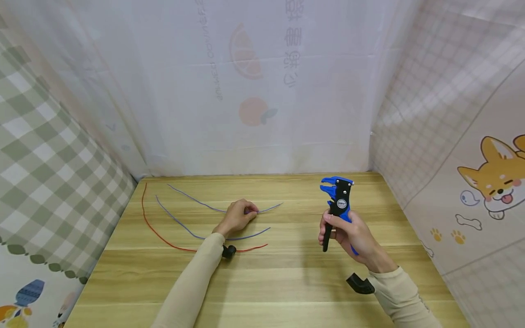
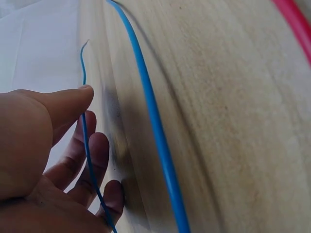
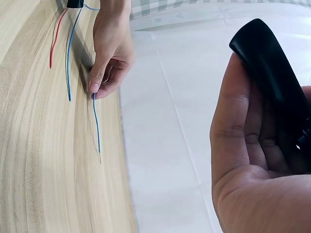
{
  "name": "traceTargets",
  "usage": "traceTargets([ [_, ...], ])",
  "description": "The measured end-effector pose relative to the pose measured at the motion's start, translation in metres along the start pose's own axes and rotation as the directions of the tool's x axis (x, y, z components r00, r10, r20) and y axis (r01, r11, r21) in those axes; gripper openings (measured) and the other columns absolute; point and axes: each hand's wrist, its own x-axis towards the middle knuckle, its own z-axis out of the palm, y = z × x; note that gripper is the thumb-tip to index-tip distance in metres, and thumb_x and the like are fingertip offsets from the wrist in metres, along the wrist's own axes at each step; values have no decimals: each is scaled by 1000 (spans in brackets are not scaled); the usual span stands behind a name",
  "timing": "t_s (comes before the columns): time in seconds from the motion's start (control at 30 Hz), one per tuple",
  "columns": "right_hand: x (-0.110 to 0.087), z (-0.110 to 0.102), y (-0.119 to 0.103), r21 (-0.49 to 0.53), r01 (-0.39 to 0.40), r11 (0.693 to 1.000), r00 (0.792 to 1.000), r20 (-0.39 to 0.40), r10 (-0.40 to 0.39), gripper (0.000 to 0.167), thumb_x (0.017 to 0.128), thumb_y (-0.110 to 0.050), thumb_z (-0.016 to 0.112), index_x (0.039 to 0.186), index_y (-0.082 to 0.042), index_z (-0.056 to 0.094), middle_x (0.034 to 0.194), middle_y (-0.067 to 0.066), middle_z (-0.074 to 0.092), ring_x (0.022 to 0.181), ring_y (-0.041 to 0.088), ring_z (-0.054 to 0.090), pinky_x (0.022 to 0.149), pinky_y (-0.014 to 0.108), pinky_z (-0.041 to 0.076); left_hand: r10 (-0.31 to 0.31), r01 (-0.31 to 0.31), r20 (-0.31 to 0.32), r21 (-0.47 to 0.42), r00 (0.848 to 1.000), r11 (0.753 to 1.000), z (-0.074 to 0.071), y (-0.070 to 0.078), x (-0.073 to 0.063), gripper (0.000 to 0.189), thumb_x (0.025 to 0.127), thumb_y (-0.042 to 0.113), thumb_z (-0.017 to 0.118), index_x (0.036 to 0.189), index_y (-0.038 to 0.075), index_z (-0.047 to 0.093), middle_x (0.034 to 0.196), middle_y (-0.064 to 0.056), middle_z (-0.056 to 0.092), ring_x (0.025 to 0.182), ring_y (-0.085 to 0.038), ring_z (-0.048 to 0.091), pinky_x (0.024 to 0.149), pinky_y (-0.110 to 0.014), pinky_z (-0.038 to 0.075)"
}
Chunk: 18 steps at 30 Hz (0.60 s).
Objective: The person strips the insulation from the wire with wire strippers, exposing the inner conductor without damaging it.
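A green-and-white checked cloth [image 1: 24,136] hangs at the far left, beside a wood-grain table [image 1: 135,282]. On the table's left part a red wire [image 2: 295,25] curves nearest the person, with the near blue wire [image 2: 154,116] just beyond it and the far blue wire [image 2: 86,141] beyond that. On the pale back sheet [image 1: 176,114], faint Latin lettering [image 1: 211,50] runs sideways down the print, too indistinct to read surely. Below it, the left hand [image 1: 237,216] pinches the far blue wire between closed thumb and forefinger, its other fingers loosely bent; the wire's end sticks out to the right. Above are printed an orange slice and a round fruit, then a column of Chinese characters [image 1: 293,43] that seem turned about. Farther right, the right hand [image 1: 352,234] grips a blue-and-black wire stripper [image 1: 340,193] above the table, fingers curled round its handles, jaws pointing left. A white oval label [image 1: 342,203] on its black body bears dark lettering too small to read. At the far right, a sheet shows a cartoon dog [image 1: 506,177], a bone and paw prints.
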Motion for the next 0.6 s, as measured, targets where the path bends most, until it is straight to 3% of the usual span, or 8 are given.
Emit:
traceTargets([
  [0.27, 0, 1, -1, -4, -1, 1000, 1000, -7, 1, 14, 121, -6, 41, 119, -4, 54, 98, -1, 73, 89, 14, 76, 87, 35, 69, 49, -49, -22, 15, 999, 999, 1, -3, 0, 7, 103, 7, 80, 108, 5, 84, 100, -6, 75, 92, -15, 64, 90, -35, 50],
  [0.43, 0, 1, -1, -10, -1, 1000, 1000, -16, 1, 14, 121, -6, 41, 119, -4, 55, 97, -1, 73, 89, 14, 76, 87, 35, 69, 8, -8, -1, 6, 1000, 1000, 1, -2, -1, 9, 105, 9, 80, 112, 6, 84, 107, -8, 77, 97, -19, 67, 95, -38, 53],
  [0.6, 0, 2, 0, -21, 1, 1000, 1000, -26, -1, 14, 121, -7, 41, 118, -5, 56, 97, 0, 73, 89, 14, 75, 87, 35, 69, -16, 15, -25, -34, 1000, 999, -1, -1, -5, 19, 105, 13, 79, 123, 6, 81, 118, -11, 78, 107, -25, 69, 102, -44, 55],
])
